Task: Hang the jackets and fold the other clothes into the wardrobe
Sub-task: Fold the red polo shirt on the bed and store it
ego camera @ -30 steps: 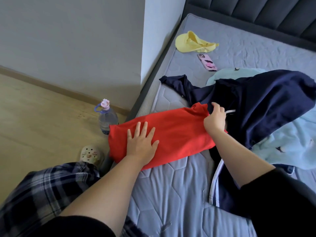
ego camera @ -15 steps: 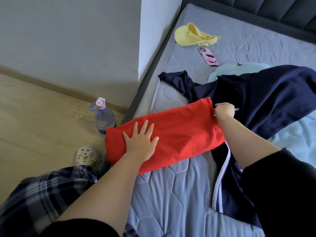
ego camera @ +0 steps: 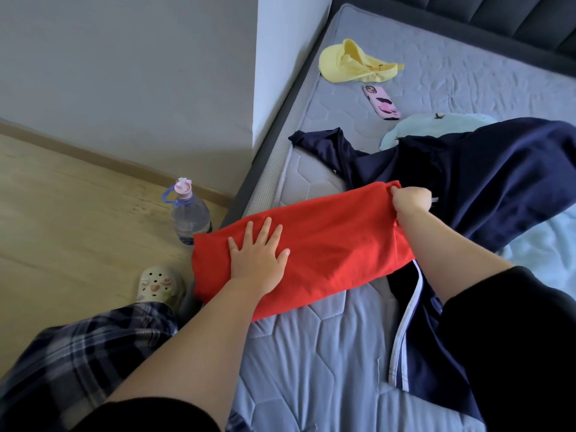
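A red garment [ego camera: 330, 238], folded into a long band, lies across the near left edge of the grey mattress [ego camera: 311, 353]. My left hand [ego camera: 257, 252] presses flat on its left part with fingers spread. My right hand [ego camera: 408, 199] grips the garment's far right end, fingers curled round the cloth. Under and behind that end sprawls a dark navy jacket [ego camera: 486, 169] with white stripes. A light blue garment [ego camera: 436, 129] peeks out beyond the jacket and spreads to the right.
A yellow cap [ego camera: 352, 62] and a pink phone [ego camera: 381, 102] lie farther up the mattress. On the wooden floor by the bed stand a water bottle [ego camera: 188, 213] and my foot in a pale clog [ego camera: 159, 283]. A wall corner [ego camera: 258, 88] abuts the bed.
My right hand has pulled the red garment's right end outward and up, stretching it flatter and longer. The left hand stays pressed on the left part.
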Motion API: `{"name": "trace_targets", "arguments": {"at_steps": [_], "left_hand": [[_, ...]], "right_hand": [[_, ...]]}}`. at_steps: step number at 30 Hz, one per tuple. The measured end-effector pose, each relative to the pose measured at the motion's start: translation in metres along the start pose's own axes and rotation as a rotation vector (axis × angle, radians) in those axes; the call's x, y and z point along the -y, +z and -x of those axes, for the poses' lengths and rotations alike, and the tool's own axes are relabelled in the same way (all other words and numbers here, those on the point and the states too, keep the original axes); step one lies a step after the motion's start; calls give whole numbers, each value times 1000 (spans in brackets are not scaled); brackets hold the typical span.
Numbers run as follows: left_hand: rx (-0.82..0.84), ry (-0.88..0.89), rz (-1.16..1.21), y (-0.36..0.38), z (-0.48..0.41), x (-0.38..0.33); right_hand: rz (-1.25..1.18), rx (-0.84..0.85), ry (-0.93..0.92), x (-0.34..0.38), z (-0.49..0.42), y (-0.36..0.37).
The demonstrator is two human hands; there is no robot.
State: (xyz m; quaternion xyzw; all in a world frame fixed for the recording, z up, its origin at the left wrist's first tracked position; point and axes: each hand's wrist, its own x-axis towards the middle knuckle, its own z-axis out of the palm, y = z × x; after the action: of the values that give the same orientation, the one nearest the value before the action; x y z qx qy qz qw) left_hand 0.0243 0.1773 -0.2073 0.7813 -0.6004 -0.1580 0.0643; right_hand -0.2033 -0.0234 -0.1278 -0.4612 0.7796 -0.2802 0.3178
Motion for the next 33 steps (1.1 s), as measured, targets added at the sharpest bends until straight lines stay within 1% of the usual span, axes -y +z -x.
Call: {"name": "trace_targets", "arguments": {"at_steps": [2, 3, 4, 5, 6, 7, 8, 9, 10, 11, 12, 13, 14, 15, 16, 17, 18, 20, 21, 24, 26, 28, 33], "left_hand": [[-5, 0, -10, 1, 0, 0], [-7, 3, -15, 1, 0, 0], [-9, 7, -14, 2, 0, 0], [-13, 10, -9, 1, 0, 0], [-18, 14, -3, 1, 1, 0], [-23, 19, 1, 1, 1, 1], [-24, 28, 3, -1, 2, 2], [-17, 42, 5, -2, 3, 3], [-10, 54, 8, -3, 4, 4], [-6, 59, 11, -3, 6, 6], [-3, 50, 17, -3, 8, 8], [-2, 31, 29, -4, 10, 9], [-4, -3, 50, -4, 11, 11], [-11, -53, 80, -4, 11, 13], [-13, -116, 119, -3, 12, 16], [-4, -183, 162, -3, 12, 19], [12, -249, 202, -3, 12, 25], [43, -388, 268, -2, 13, 36], [49, -471, 309, -2, 15, 41], [20, -749, 541, -3, 19, 58], [-26, -880, 687, -7, 19, 67], [-20, -911, 771, -15, 18, 72], [-15, -845, 1122, -34, 16, 65]], "right_hand": [[182, -146, -182, 1, 14, 7], [246, -234, -349, 3, 26, 13], [260, -277, -575, 4, 41, 19], [269, -263, -845, 2, 57, 26], [351, -181, -1105, -4, 73, 34], [552, -50, -1305, -18, 83, 43], [812, 101, -1371, -32, 90, 48], [1031, 236, -1268, -46, 92, 49], [1108, 282, -1057, -55, 89, 49], [1052, 266, -844, -57, 86, 50], [974, 224, -677, -54, 86, 52], [911, 168, -600, -49, 90, 57], [857, 109, -619, -43, 100, 66], [790, 74, -706, -39, 113, 76], [726, 78, -809, -38, 127, 86], [691, 123, -882, -43, 141, 95], [707, 187, -902, -51, 152, 102], [795, 292, -813, -69, 160, 112], [820, 305, -775, -75, 156, 116], [866, 333, -766, -75, 147, 123], [874, 345, -768, -75, 145, 126], [877, 350, -761, -76, 143, 126], [876, 441, -717, -72, 137, 124]]}}
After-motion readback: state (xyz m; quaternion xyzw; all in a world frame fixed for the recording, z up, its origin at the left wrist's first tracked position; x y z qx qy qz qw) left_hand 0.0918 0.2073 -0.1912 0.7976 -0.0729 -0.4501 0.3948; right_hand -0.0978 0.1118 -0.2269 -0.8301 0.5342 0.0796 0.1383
